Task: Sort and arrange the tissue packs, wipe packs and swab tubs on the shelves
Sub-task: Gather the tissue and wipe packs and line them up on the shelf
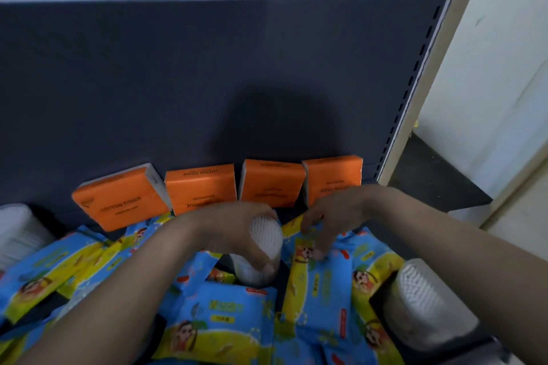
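Head view, the only one given. Orange tissue packs (200,190), smooth and block-shaped with white ends, are stood in a row at the back of the shelf (284,210) and leaned against a matt dark-grey back panel (207,83). Four are counted, and the leftmost is turned askew.

Glossy, soft wipe packs (225,317), printed in blue and yellow with a cartoon figure, are heaped in front of that row and overlap at all angles. More than six are seen. An exact count cannot be made, since they are covered by each other and by the arms.

Round swab tubs (415,290) of clear plastic are counted as three. Each is packed tight with white cotton swabs, whose tips show as a dotted surface.
- The middle tub (265,249) is held tilted over the heap. The left hand (231,231) is curled over it from above, and the grip is closed round its wall.
- The right tub (427,311) is laid on its side among the wipe packs.
- The left tub (14,231) is blurred at the frame's edge.

The right hand (329,216) is held just beside the left, with its fingers bent downward and their tips on one upright wipe pack (314,275). Whether that grip is closed on the pack or only rests there cannot be told.
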{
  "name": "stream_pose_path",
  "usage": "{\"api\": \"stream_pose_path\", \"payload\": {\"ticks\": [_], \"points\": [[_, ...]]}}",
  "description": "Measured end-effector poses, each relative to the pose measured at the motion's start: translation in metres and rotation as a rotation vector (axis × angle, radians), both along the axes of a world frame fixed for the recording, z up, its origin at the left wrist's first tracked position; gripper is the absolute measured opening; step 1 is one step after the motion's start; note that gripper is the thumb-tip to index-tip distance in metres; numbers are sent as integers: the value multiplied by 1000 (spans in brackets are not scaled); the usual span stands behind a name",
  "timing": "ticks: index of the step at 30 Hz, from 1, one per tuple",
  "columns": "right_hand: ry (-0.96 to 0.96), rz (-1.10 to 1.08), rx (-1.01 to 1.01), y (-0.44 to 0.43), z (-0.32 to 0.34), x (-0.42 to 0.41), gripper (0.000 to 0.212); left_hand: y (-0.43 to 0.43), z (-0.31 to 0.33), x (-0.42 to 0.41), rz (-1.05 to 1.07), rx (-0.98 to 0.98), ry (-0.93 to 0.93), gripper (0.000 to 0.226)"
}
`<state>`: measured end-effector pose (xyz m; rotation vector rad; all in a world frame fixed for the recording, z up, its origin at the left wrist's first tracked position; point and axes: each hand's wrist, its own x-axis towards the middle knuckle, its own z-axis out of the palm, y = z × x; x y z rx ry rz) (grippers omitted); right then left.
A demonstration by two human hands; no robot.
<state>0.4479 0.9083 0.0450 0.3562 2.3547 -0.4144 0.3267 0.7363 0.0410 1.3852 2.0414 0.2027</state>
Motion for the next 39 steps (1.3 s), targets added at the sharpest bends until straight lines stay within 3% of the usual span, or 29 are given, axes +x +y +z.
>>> {"api": "stream_pose_path", "payload": {"ticks": [5, 8, 15, 19, 22, 28, 34, 39], "points": [[-71, 73, 70, -11, -5, -2, 59, -13, 17, -4, 89, 97, 60, 65], [-5, 18, 27, -16, -6, -8, 48, -31, 28, -15, 157, 155, 120, 55], [166, -61, -141, -28, -2, -25, 20, -71, 36, -30, 227, 65, 151, 48], [312, -101, -231, -37, -5, -40, 20, -99, 40, -43, 300, 50, 234, 57], [369, -93, -244, -42, -6, -51, 20, -120, 45, -52, 363, 11, 327, 78], [497, -102, -216, -51, 8, -65, 12, -142, 43, -59, 441, -9, 271, 91], [645, -197, -291, -64, 18, -72, 14, -149, 38, -66, 427, -247, 311, 61], [622, -204, -282, -70, 7, -78, 15, -164, 30, -75, 422, -301, 269, 73]]}}
